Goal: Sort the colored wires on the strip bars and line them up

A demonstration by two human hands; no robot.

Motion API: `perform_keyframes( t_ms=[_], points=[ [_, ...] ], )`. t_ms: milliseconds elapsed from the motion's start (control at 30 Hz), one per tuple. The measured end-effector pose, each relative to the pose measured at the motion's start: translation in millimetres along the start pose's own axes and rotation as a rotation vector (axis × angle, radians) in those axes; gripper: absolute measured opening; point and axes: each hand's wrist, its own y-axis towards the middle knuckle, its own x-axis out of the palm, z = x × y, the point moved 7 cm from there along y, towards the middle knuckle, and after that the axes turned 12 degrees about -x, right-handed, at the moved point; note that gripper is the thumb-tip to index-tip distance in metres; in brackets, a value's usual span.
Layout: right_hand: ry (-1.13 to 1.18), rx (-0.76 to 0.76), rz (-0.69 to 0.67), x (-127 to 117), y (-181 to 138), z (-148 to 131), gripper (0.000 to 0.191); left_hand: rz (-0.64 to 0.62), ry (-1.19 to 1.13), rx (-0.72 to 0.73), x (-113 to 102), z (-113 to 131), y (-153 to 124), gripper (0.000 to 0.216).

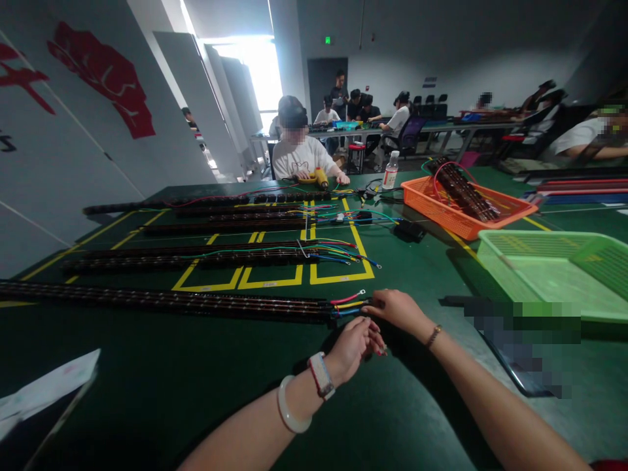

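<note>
A long bundle of dark, braided-looking cable [206,302] lies across the near part of the table. From its right end come a red wire [346,299] with a ring terminal, a yellow wire [349,305] and a blue wire [343,313]. My right hand [398,310] is closed in a pinch at the tips of the yellow and blue wires; which of them it grips is hidden by the fingers. Just below and left, my left hand [349,347] is closed, its fingers curled near the blue wire's end. Anything inside it is hidden.
More wire bundles [235,256] lie behind, over yellow tape outlines. At right stand a green basket [549,239] and an orange basket [436,212] holding another bundle, with a bottle [390,171] nearby. A co-worker [299,154] sits opposite beside a yellow heat gun [321,178].
</note>
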Motion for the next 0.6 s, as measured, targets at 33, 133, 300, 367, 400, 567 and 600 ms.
perform_keyframes(
  t_ms=[33, 133, 300, 367, 400, 567, 600],
  points=[
    [-0.043, 0.015, 0.021, 0, 0, 1, 0.04, 0.007, -0.008, 0.006, -1, 1, 0, 0.017],
    [-0.049, 0.009, 0.09, -1, -1, 0, 0.036, -0.003, -0.012, 0.023, 0, 1, 0, 0.018],
    [0.179, -0.16, 0.221, -9, 3, -10, 0.044, -0.018, -0.024, 0.049, 1, 1, 2, 0.023],
    [0.217, -0.214, 0.244, -8, 6, -15, 0.048, -0.031, -0.025, 0.057, 1, 2, 2, 0.022],
    [0.217, -0.24, 0.244, -6, 9, -18, 0.049, -0.041, -0.016, 0.063, 2, 2, 1, 0.023],
    [0.185, -0.348, 0.163, 13, 21, -32, 0.049, -0.07, 0.022, 0.059, 3, 3, 1, 0.033],
    [0.172, -0.352, 0.148, 15, 22, -33, 0.046, -0.066, 0.018, 0.05, 2, 2, 1, 0.033]
  ],
)
